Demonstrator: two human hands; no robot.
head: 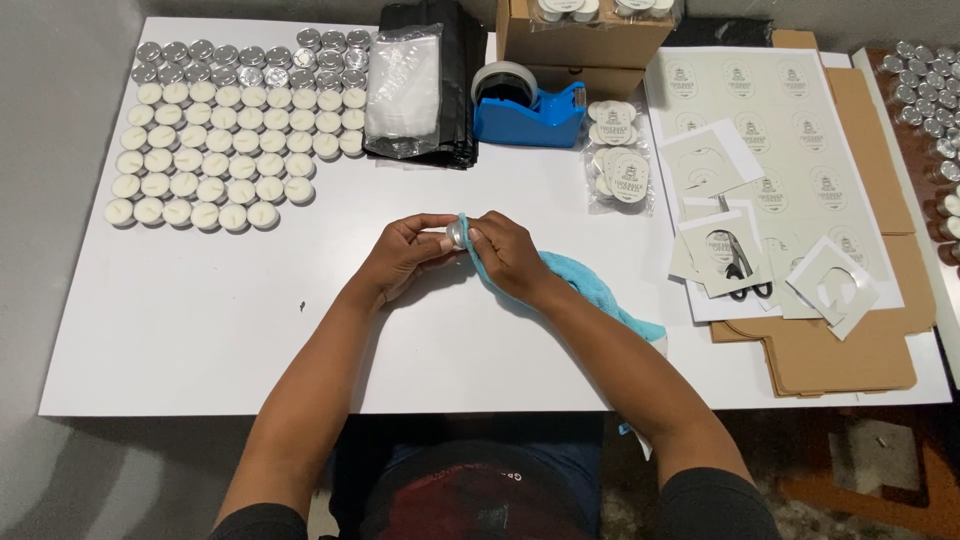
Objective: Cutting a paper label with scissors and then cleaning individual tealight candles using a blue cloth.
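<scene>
Head view: hands (455, 250) meet mid-table, pinching small tin (456, 234), blue cloth (590, 280).

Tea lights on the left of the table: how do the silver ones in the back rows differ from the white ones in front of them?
The silver tea lights show shiny metal, apparently turned cup-side up; the white tea lights show pale wax, some with a visible wick. The silver ones fill only the two back rows and the white ones fill many more. Both are small, round and set in tidy rows on the white table.
</scene>
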